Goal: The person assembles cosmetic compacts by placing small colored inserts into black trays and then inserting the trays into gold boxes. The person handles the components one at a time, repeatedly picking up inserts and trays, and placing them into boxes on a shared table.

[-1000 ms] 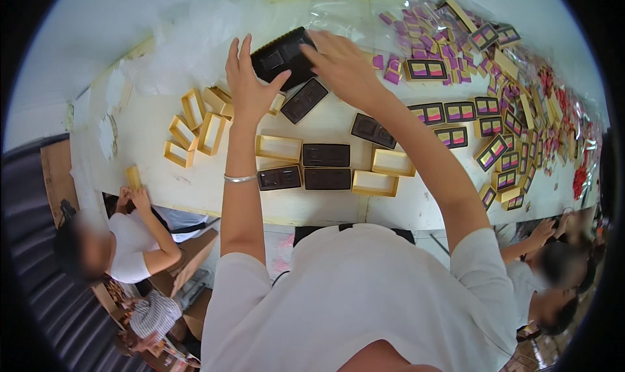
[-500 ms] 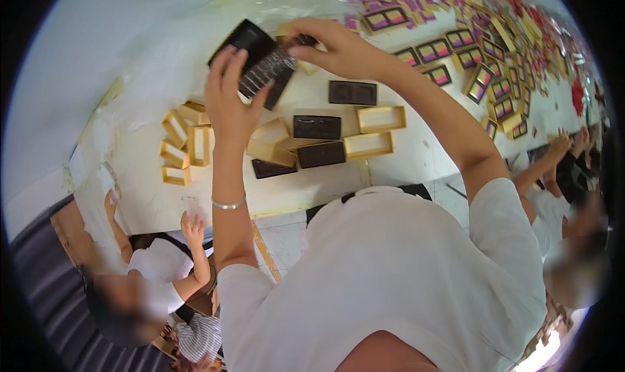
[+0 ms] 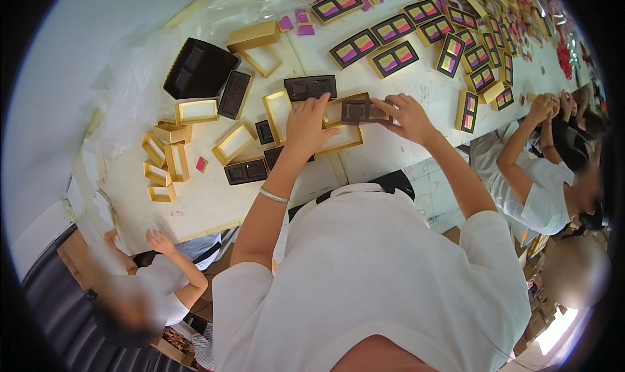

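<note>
My right hand pinches the right end of a dark two-well insert tray between fingers and thumb. The tray lies tilted over a gold box frame. My left hand is at that frame's left end, fingertips on the far side and thumb on the near side. Beyond my left fingers sits another dark tray in a box. Under the held one, a second gold frame is partly covered. A dark tray shows partly behind my left wrist.
A stack of black trays stands at the far left. Several gold frames lie left, near a small pink piece. Filled two-window boxes spread to the right. Co-workers' hands show at the left and right table edges.
My hands have come down from the black tray stack, which now stands on the table at the left. My right hand now holds a single dark tray over a gold frame.
</note>
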Demonstrator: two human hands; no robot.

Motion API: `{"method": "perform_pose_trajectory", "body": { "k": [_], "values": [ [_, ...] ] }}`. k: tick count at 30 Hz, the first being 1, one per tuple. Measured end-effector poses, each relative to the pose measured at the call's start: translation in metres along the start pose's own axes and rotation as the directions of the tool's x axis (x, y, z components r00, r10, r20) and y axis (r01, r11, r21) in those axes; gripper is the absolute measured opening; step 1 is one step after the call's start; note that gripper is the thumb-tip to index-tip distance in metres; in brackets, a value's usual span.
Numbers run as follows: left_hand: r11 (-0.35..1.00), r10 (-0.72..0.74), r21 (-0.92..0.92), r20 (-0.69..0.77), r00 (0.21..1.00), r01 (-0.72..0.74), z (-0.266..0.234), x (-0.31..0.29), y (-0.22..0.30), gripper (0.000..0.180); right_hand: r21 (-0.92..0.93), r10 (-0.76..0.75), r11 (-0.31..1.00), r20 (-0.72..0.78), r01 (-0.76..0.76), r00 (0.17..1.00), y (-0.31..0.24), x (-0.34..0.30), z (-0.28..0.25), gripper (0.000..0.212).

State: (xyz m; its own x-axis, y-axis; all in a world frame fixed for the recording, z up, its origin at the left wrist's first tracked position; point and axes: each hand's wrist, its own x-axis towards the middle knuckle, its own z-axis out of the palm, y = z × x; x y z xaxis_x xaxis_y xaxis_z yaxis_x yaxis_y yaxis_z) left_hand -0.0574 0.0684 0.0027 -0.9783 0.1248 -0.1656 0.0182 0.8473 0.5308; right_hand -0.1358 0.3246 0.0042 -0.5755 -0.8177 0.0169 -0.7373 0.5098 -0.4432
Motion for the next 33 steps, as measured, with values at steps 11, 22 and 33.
{"method": "perform_pose_trajectory", "body": {
  "k": [11, 22, 33],
  "values": [
    [0.969, -0.180, -0.149, 0.137, 0.974, 0.199, 0.026, 0.007, 0.006, 0.063, 0.222, -0.091, 0.973, 0.149, 0.057, 0.985, 0.000, 0.023, 0.005, 0.050],
    [0.950, -0.178, -0.230, 0.149, 0.973, 0.209, 0.031, 0.009, -0.003, 0.059, -0.136, -0.288, 0.945, 0.091, 0.298, 0.953, 0.012, 0.023, 0.020, 0.033],
    [0.949, -0.167, -0.256, 0.088, 0.982, 0.184, 0.029, 0.006, 0.003, 0.056, 0.006, -0.107, 0.994, -0.207, 0.110, 0.973, 0.003, 0.009, 0.058, 0.027]
  ]
}}
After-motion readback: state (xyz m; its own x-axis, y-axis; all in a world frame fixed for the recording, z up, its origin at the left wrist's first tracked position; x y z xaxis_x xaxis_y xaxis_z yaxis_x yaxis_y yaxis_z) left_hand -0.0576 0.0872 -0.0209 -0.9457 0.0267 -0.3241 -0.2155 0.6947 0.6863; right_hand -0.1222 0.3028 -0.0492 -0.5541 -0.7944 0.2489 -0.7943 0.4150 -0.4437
